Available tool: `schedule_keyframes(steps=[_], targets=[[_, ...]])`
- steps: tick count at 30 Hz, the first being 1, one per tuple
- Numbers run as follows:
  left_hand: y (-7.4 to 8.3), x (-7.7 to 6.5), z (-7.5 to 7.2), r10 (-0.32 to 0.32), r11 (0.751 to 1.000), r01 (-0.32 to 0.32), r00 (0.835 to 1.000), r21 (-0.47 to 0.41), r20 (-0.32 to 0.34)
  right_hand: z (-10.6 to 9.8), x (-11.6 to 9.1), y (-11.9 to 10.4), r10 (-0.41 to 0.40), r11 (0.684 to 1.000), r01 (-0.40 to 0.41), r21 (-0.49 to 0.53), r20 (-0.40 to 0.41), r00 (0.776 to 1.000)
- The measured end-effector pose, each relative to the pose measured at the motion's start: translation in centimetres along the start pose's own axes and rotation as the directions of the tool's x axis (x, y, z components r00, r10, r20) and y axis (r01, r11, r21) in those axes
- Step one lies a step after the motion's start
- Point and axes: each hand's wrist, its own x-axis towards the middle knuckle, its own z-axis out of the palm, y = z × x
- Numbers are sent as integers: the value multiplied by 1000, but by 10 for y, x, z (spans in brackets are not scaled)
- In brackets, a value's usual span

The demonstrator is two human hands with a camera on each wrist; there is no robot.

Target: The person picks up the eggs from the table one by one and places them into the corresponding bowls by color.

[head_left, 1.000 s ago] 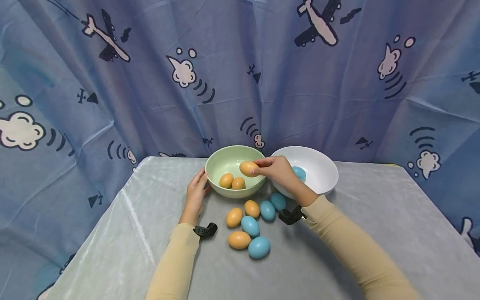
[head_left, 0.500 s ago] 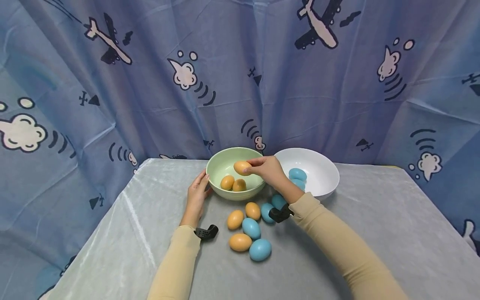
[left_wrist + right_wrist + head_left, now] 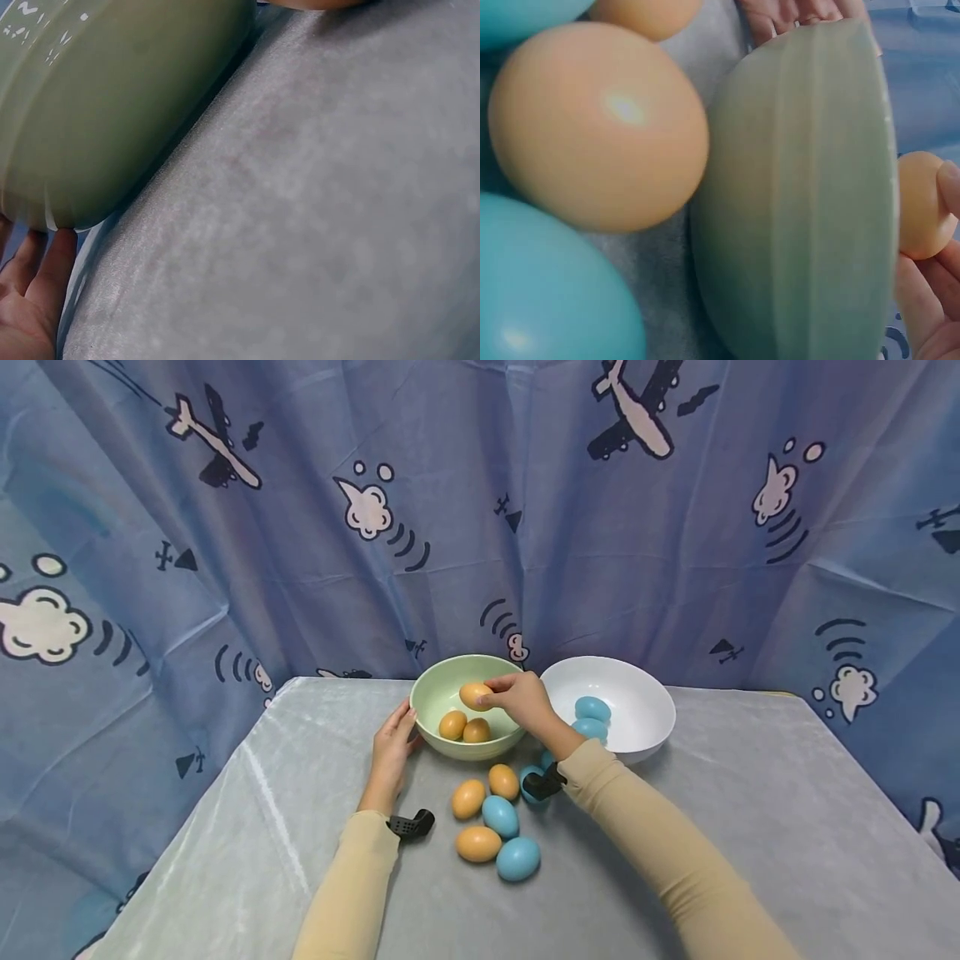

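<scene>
frame centre: right hand [image 3: 523, 700], fingers pinching orange egg [image 3: 474, 696] over green bowl [image 3: 441, 687] | left of centre: left hand [image 3: 391, 749], fingers slightly spread, touching green bowl's side

A pale grey cloth [image 3: 247, 860] covers the table [image 3: 765, 827] in front of me. Toward its far edge sit a light green bowl [image 3: 471, 751] and, just to the right, a white bowl [image 3: 643, 710]. Nearer, three orange eggs [image 3: 468, 799] and four blue eggs [image 3: 500, 816], two partly hidden, lie clustered together.

Blue airplane-print curtain [image 3: 465, 518] just behind a pale grey tablecloth [image 3: 780, 810]
</scene>
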Motion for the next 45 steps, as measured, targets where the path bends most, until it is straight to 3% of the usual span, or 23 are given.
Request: schedule_keyframes(steps=[19,24,31,38,45], targets=[[-5,4,0,3,1000,-3,1000,-5,-5,16,15,12,-12,990,6,-143,-41,999],[-6,1,1,-10,1000,10,1000,-6,-4,19,15,16,7,985,-13,-175,-36,999],[-5,3,0,-8,1000,8,1000,0,-19,24,17,15,-38,973,32,-230,-22,999],[0,2,-2,-32,999,32,999,-17,6,27,17,15,-26,970,24,-243,-7,1000],[2,2,-3,-45,999,45,999,-7,12,27,18,16,-38,944,38,-327,6,999]])
